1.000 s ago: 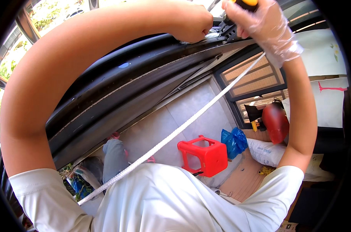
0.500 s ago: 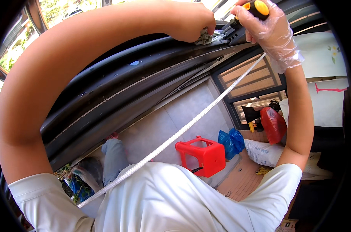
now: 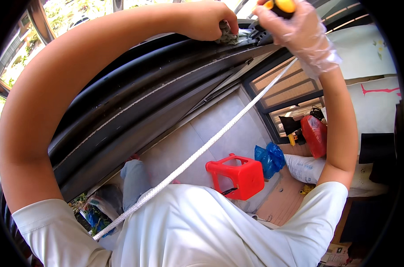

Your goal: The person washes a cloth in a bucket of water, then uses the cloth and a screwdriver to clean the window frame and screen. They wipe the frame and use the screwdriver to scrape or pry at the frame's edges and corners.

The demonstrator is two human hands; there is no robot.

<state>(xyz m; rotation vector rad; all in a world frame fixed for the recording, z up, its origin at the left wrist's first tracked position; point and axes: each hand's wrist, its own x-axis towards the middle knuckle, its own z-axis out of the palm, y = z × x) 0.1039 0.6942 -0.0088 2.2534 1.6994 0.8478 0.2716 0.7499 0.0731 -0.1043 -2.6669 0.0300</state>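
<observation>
Bare and bent over the dark window frame (image 3: 135,95), my left hand (image 3: 209,21) is closed around a crumpled grey cloth (image 3: 228,35), pressed to the sill track at the far end. Beside it, my right hand (image 3: 295,33), in a clear plastic glove, grips a tool with a black-and-yellow handle (image 3: 283,6). The dark end of that tool points down to the track near the cloth; its exact kind I cannot make out. A white braided rope (image 3: 202,149) runs diagonally in front of my shirt, from under my right hand to the lower left.
Below stands a red plastic stool (image 3: 244,178) on the tiled floor, with a blue plastic bag (image 3: 269,159) beside it. Farther right are a red bag (image 3: 314,135) and a white sack (image 3: 303,167). Metal bars (image 3: 39,22) line the outer side at upper left.
Both hands have shifted slightly left and up in the picture, still holding the cloth and the handled tool. The view has moved a little as well.
</observation>
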